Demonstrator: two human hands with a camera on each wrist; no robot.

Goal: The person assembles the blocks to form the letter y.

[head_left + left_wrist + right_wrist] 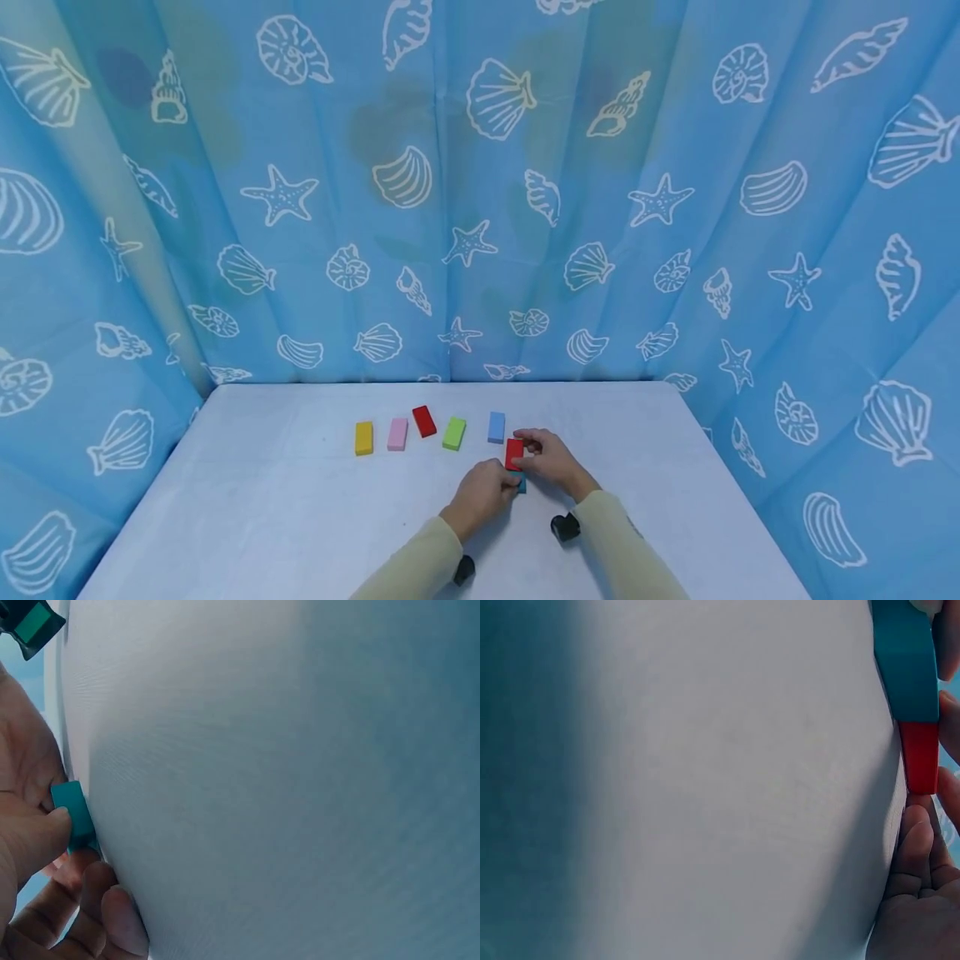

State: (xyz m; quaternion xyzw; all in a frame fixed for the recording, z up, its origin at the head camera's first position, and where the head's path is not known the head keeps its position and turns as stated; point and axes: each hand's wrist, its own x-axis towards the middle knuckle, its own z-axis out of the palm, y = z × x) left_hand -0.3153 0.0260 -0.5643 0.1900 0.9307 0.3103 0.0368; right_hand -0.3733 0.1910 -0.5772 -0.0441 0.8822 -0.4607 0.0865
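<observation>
A red block (514, 454) and a teal block (521, 482) meet end to end on the white table, the red one farther from me. My left hand (482, 497) pinches the teal block, its thumb lying on the block (73, 816) in the left wrist view. With thumb and fingers at its far end and side, my right hand (555, 461) holds the red block. The right wrist view shows the teal block (906, 667) touching the red block (921, 757); most of the right hand there is cut off by the frame's edge.
Beyond the hands, a loose row holds a yellow block (363, 437), a pink block (397, 434), a darker red block (424, 422), a green block (453, 433) and a light blue block (497, 427). A blue shell-print curtain (450, 208) surrounds the white table (262, 500).
</observation>
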